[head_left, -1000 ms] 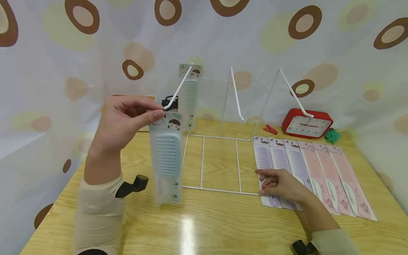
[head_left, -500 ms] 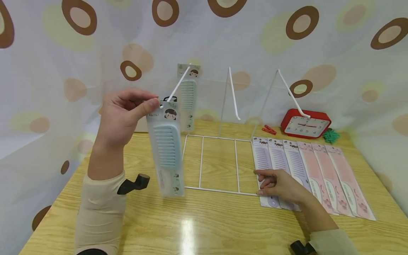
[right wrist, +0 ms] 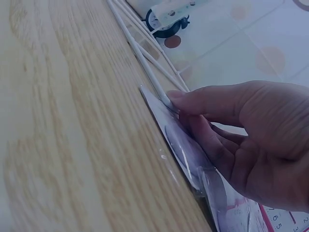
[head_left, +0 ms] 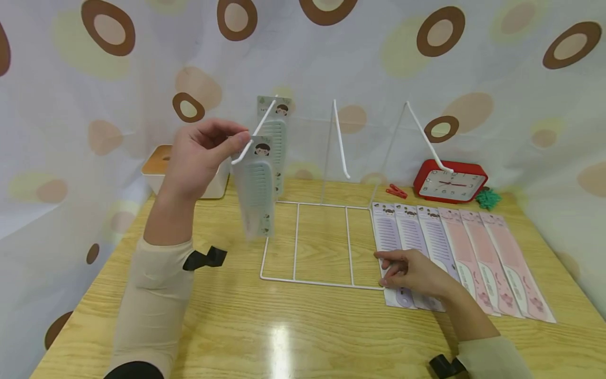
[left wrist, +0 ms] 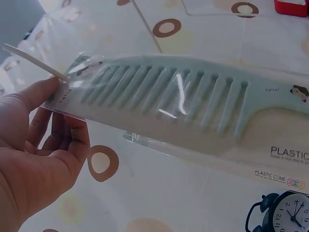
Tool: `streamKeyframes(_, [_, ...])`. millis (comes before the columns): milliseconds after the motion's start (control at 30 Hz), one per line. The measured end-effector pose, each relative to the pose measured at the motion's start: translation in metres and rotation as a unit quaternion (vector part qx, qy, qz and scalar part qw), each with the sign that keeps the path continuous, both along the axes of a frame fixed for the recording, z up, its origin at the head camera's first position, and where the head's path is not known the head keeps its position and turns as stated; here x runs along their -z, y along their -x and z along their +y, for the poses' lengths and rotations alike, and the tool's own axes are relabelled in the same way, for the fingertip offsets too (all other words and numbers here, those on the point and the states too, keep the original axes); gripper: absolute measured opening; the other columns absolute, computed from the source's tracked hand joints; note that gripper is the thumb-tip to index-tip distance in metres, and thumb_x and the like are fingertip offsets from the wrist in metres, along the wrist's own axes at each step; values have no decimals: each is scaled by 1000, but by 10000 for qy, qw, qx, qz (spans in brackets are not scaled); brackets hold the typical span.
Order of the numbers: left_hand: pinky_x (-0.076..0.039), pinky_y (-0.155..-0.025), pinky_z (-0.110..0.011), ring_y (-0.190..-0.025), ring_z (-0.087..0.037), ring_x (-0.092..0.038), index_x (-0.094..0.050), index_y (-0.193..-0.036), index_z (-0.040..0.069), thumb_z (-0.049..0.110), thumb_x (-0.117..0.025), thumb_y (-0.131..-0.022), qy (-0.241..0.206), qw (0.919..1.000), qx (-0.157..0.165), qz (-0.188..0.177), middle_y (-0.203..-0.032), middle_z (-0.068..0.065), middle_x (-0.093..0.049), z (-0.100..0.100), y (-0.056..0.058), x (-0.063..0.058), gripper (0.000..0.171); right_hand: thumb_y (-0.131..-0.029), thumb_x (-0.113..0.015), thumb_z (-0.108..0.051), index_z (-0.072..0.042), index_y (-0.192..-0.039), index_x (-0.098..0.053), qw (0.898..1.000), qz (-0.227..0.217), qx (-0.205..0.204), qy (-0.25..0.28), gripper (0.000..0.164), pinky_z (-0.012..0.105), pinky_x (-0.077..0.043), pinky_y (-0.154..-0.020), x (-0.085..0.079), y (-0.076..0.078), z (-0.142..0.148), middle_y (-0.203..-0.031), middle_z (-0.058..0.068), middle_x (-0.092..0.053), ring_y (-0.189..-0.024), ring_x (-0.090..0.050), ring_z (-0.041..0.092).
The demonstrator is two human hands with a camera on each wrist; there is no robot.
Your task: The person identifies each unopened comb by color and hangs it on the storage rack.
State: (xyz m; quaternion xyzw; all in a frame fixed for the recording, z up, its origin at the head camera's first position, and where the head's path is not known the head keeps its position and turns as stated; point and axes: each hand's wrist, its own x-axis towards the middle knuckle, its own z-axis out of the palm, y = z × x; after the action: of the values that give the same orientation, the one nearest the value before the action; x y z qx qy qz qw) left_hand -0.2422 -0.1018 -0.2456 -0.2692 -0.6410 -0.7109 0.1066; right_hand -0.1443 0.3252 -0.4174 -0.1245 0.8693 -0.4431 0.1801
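High up, the head camera looks forward and down over the yellow wood-grain desk (head_left: 213, 326); the left wrist view, right in close, faces the pale green plastic comb (left wrist: 169, 92), shared with the head; the right wrist view, low and rolled sideways, looks along the white wire rack (right wrist: 147, 67), also in the head's shot; both wrists catch the round black clock (left wrist: 291, 217)

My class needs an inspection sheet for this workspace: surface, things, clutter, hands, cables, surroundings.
Surface: wooden table.
Job's things: white wire rack; pale green comb pack at its leftmost hook, another pack behind; three purple packs, three pink packs at right.
Clutter: red clock, black alarm clock, red clip, lidded box, green object.
Hands: left hand pinches the nearer pack; right hand touches rack's near right corner.
Cables: nothing seen.
Surroundings: spotted backdrop.
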Motion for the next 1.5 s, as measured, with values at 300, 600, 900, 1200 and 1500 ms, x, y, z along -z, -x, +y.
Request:
streamKeyframes(300, [-50,-70,-24,-80,-16,-57,-78,-95,7,11,-77,-88,248,9993,-86,-278,-85,0,-69,11,25,-6,8,-85,-79,-10,11,-142,-48,9996,-75,-114,239,68,19,-56,-70,-1,1,4,-105,16,-59,-81,-64,7])
streamKeyframes(600, [-49,-78,-26,-89,-16,-57,-77,-95,13,19,-78,-88,561,9943,-178,-890,-91,2,-68,22,61,-10,9,-87,-76,-5,14,-143,-44,9984,-262,-182,474,67,20,-57,-69,1,0,5,-106,19,-59,-82,-67,10])
streamKeyframes(900, [-47,-82,-25,-94,-15,-56,-76,-102,15,22,-77,-89,667,9921,-377,-989,-96,3,-66,22,71,-7,15,-87,-76,-5,12,-142,-46,9992,-197,-143,313,65,19,-56,-68,-1,1,1,-104,17,-61,-79,-64,8])
streamKeyframes(1200, [-50,-85,-17,-106,-12,-58,-60,-130,13,24,-77,-90,1434,9772,-1238,-960,-117,2,-58,-11,36,34,45,-87,-76,-8,8,-141,-51,9993,-134,-111,327,61,19,-56,-70,3,6,-10,-106,16,-62,-81,-64,10])
streamKeyframes(1500, [-56,-83,-23,-112,-26,-55,-52,-142,10,18,-77,-90,2649,9506,750,-1437,-136,-11,-51,-20,-19,116,58,-90,-75,-14,-1,-142,-53,9982,-119,225,541,58,21,-58,-75,1,8,7,-113,18,-59,-88,-67,10])
